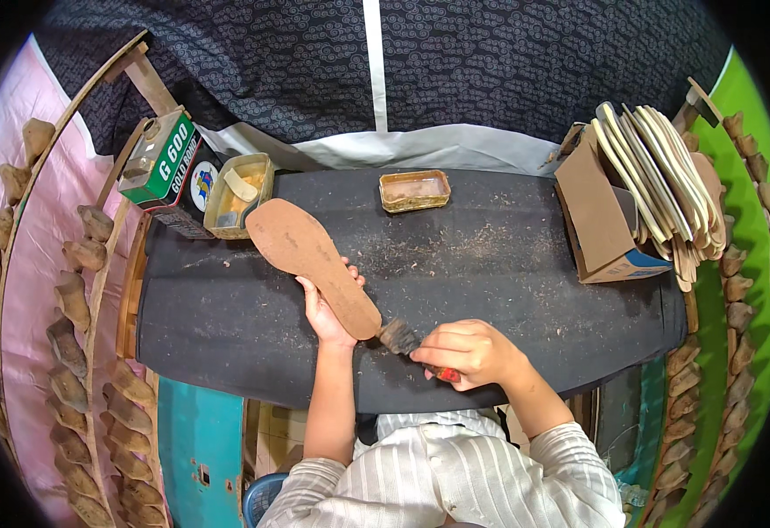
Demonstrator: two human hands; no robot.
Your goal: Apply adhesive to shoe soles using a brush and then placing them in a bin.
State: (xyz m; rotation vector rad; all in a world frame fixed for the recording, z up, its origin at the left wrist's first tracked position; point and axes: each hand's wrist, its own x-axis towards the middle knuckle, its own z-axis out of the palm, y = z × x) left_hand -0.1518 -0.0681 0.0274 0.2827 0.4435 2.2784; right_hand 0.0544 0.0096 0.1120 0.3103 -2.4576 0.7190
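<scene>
A brown shoe sole [301, 246] lies tilted across my left hand [330, 310], its wide toe end pointing to the far left. The fingers wrap its edges near the narrow middle, thumb on one side and fingertips on the other. In my right hand [466, 354] is a brush with dark, worn bristles [400, 336] and a red handle [443, 373]. The bristle tip is close beside the sole's heel end; whether they touch I cannot tell. Both hands are over the dark cloth in front of me.
At the back left stand a green and black metal can [167, 172] and a tub of yellowish stuff [266, 183] with a scraper in it. A shallow tray [414, 204] sits at the back middle. A cardboard box [598, 231] of pale soles is at right. Wooden lasts line both side racks.
</scene>
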